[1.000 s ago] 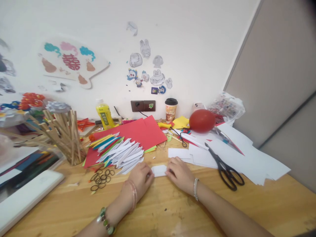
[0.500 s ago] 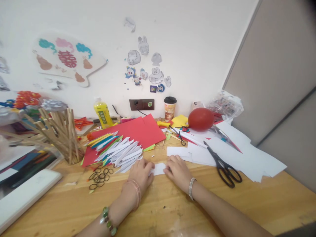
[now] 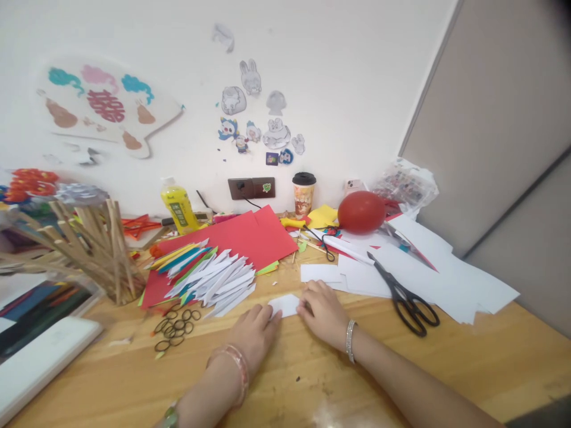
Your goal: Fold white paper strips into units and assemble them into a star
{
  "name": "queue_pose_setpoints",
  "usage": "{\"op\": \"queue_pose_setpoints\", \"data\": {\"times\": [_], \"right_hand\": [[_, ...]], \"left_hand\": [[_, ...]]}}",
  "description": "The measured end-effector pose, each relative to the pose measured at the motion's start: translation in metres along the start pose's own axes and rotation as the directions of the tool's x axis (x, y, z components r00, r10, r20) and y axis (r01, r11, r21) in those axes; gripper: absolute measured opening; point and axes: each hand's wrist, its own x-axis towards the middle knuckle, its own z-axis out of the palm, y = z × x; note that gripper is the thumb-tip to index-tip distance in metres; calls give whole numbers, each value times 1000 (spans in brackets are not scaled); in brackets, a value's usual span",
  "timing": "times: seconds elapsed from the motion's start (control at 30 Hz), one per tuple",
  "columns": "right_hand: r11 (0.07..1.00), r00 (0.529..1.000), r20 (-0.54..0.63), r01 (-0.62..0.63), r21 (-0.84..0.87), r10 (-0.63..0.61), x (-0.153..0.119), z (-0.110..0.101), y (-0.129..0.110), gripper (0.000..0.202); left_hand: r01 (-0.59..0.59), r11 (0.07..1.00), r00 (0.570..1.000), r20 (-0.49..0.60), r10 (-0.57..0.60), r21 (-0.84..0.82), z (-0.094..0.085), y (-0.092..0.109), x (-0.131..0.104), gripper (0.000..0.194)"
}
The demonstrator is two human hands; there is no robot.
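A small folded piece of white paper [image 3: 285,305] lies on the wooden table between my hands. At its left end is my left hand [image 3: 253,334], its fingers bent and its thumb at the paper's lower left edge. My right hand [image 3: 325,310] has curled fingers and pinches the right end. Left of them, several folded paper strips [image 3: 227,278], white and coloured, are piled partly over red paper sheets [image 3: 267,235]. Several dark rubber bands [image 3: 176,327] lie in front of that pile. Black-handled scissors [image 3: 404,297] rest to the right, their blades over white paper sheets [image 3: 459,285].
Wooden sticks [image 3: 100,249] stand in a bunch at left, behind a long white case [image 3: 44,368]. Along the wall are a yellow-green drink bottle [image 3: 179,207], a lidded paper cup [image 3: 304,196] and a red balloon [image 3: 361,212]. A grey partition [image 3: 504,148] borders the right side.
My left hand has slid toward me, showing more of the paper's left end. The right hand stays at the right end. The view has shifted slightly to the right.
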Motion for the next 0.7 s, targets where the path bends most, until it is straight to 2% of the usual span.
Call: {"op": "queue_pose_setpoints", "data": {"times": [0.17,0.33,0.37,0.5,0.7], "right_hand": [[997,997,-26,-75,-22,75,0,3,-3,12],[996,996,-31,-84,-3,84,0,6,-1,11],[997,996,-34,-78,1,78,0,6,0,11],[996,996,-40,-83,12,84,0,7,0,10],[993,992,-38,-117,30,118,0,6,1,11]], "left_hand": [[-68,973,997,39,61,222,-10,9,-1,33],[-129,950,992,45,121,283,-9,26,3,30],[-126,954,992,46,118,272,-8,29,3,30],[-96,976,991,115,74,195,-4,40,0,55],[44,980,994,89,-63,196,16,38,-14,59]]}}
